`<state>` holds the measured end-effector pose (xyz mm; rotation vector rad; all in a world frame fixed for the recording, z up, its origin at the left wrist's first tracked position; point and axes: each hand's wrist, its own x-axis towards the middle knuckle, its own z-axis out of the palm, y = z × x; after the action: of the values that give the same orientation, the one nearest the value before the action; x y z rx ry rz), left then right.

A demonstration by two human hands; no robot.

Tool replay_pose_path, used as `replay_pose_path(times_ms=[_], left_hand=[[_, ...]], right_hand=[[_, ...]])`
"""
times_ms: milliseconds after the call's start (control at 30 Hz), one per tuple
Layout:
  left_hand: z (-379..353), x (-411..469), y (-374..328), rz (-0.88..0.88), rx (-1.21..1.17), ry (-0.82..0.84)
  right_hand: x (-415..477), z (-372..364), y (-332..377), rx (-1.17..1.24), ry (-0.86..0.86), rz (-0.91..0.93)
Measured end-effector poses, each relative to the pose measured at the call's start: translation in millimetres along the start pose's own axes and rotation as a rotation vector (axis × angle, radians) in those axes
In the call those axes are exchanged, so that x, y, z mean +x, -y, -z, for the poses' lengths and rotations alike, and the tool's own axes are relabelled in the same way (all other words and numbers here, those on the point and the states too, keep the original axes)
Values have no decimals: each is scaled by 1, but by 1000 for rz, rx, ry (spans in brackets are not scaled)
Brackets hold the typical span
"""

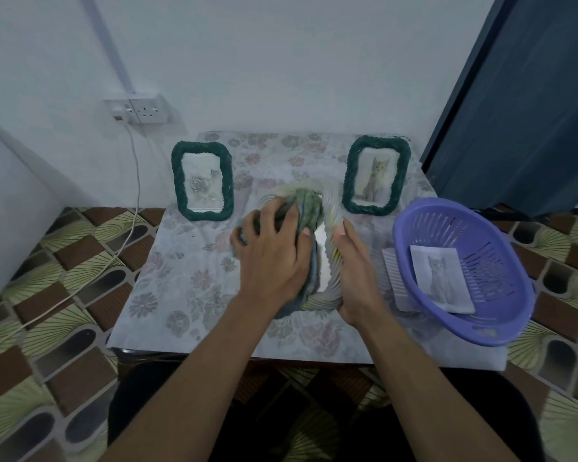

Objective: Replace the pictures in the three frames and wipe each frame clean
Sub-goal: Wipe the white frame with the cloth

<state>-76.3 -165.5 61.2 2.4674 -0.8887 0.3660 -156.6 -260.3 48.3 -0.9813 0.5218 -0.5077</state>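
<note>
Table (187, 295) edge near; hands (274, 258) wiping pale frame (334, 248)

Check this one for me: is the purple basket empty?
No. The purple basket holds a loose cat picture lying against its inner wall, at the table's right side.

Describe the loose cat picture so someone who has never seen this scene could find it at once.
Start at the floral-clothed table and go to its right edge, where a purple slotted plastic basket sits. The loose cat picture lies inside it. Unlike the cat picture standing in the dark green frame behind, it is unframed and lies flat.
</note>
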Motion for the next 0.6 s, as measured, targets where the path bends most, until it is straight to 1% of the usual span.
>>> replay_pose_path(times_ms=[100, 267, 400, 467, 600], left_hand=[[0, -5, -3, -7, -25, -15], [-4, -29, -7, -177, 2, -43], [-6, -34, -3, -266, 59, -95], [-2, -23, -1, -239, 94, -117], [8, 1, 2, -78, 131, -137]], right_hand=[[-1, 0, 2, -20, -28, -1], [-1, 4, 5, -6, -48, -1], [-6, 6, 7, 1, -77, -12], [-9, 4, 10, -21, -54, 9], [-10, 0, 14, -61, -53, 32]])
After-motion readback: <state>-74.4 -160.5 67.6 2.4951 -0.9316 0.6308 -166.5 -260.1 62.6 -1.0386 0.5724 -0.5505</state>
